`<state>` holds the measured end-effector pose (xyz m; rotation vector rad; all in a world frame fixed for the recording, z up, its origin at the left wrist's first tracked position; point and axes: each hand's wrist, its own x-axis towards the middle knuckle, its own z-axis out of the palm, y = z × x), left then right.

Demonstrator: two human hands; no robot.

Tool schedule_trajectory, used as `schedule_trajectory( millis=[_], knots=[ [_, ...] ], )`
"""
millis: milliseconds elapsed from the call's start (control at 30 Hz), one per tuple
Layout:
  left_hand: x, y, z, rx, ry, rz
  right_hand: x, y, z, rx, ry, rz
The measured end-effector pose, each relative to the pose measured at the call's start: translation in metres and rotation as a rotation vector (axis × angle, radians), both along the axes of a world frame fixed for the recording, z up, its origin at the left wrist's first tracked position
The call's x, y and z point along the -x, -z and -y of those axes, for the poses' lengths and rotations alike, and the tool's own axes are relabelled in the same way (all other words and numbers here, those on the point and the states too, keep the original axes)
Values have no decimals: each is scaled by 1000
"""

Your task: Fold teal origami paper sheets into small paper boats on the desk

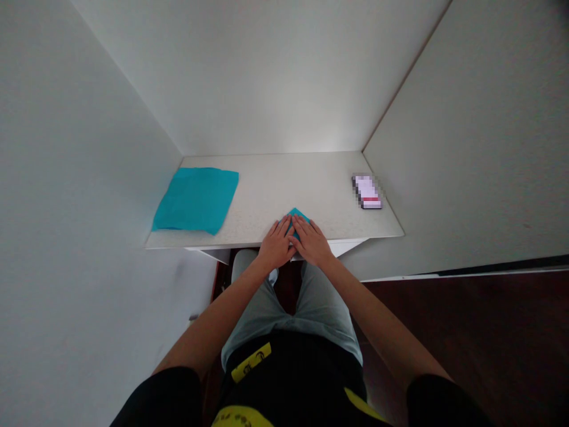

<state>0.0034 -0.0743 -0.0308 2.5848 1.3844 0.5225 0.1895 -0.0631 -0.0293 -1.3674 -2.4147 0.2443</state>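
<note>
A small piece of folded turquoise paper (295, 211) lies near the front edge of the white shelf, its pointed tip showing beyond my fingers. My left hand (276, 242) rests flat on its left side, fingers stretched out. On the right side my right hand (311, 240) lies flat too, with its fingers extended. The two hands meet in the middle, thumbs close together, and hide most of the folded piece. A larger turquoise sheet (198, 198) lies at the left of the shelf, apart from both hands.
The narrow white shelf (284, 178) is enclosed by a back wall and side walls. A phone with a lit, pixelated screen (368, 191) lies at its right end. Below are my legs in light trousers (253, 320) and a dark reddish floor (466, 332).
</note>
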Motion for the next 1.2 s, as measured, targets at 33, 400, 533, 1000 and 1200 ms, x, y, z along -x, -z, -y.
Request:
schedule_trajectory(
  millis=[33,400,533,1000,1200],
  knots=[
    [3,0,0,-1,-4,5,-1,2,1,14,7,11],
    [47,4,-1,-43,-43,108,-69,5,3,10,-114,-18],
    [45,2,4,-29,-49,248,-72,-4,6,43,-93,-168],
    [45,-25,-85,245,-290,226,-63,-3,-85,204,139,-280],
    [44,-17,-69,171,-189,207,-68,7,-80,114,56,-355]
  ],
)
